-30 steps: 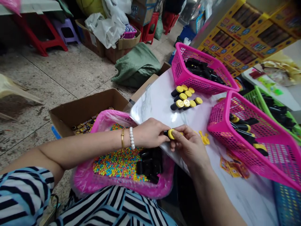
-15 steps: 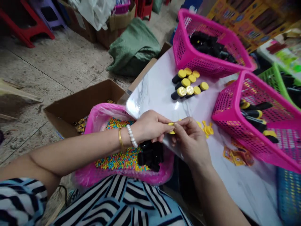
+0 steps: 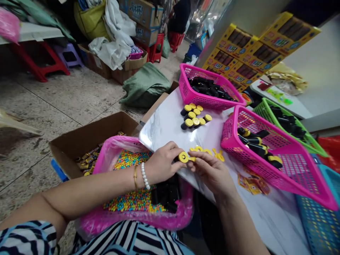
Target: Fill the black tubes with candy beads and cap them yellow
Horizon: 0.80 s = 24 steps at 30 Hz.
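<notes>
The white marbled table (image 3: 162,129) carries yellow-capped black tubes (image 3: 196,122); behind them sits a pink basket (image 3: 212,101), rightward a second basket (image 3: 276,179), nearer yellow plastic pieces (image 3: 218,155) and orange cards (image 3: 252,185).

Moderate indoor light. Glare on worktop (image 3: 162,127) corner, deep shadow beneath. Wide-angle stretch, soft toward frame edges.

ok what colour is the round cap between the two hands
Yellow; the round cap shows best in the head view.

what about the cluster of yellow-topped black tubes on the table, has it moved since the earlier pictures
No: the tube cluster keeps its place on the table against its corner; the camera view shifted.
</notes>
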Tool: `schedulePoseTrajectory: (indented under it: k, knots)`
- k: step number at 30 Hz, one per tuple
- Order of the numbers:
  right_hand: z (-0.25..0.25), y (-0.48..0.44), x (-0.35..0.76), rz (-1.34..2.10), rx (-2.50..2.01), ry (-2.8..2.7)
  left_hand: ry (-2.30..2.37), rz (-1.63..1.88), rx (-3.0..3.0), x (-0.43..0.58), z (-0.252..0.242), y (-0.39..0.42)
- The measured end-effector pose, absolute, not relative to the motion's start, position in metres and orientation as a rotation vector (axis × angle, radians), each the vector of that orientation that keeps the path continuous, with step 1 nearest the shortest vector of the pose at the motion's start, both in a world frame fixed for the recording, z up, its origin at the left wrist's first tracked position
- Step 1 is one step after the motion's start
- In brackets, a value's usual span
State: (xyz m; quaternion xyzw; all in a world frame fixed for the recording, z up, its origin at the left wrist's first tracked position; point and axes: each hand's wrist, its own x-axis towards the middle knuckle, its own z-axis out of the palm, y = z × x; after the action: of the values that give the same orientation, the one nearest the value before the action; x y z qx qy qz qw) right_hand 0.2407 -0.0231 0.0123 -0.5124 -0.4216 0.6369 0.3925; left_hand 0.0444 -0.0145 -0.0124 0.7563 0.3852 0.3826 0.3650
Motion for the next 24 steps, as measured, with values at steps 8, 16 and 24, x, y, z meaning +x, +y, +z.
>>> schedulePoseTrajectory:
  k: [8, 16, 24]
  knots:
    - [0.023, 0.019, 0.222, 2.047, -1.390, -1.264, 1.031, 0.847, 1.879, 0.043, -0.003, -0.004]
    - [0.024, -0.007, 0.215, 1.663, -1.513, -1.569, 1.191, 0.507, 2.167, 0.041, 0.002, -0.002]
    - [0.030, -0.027, 0.210, 1.212, -1.462, -1.624, 1.054, 0.719, 2.155, 0.038, -0.004, -0.008]
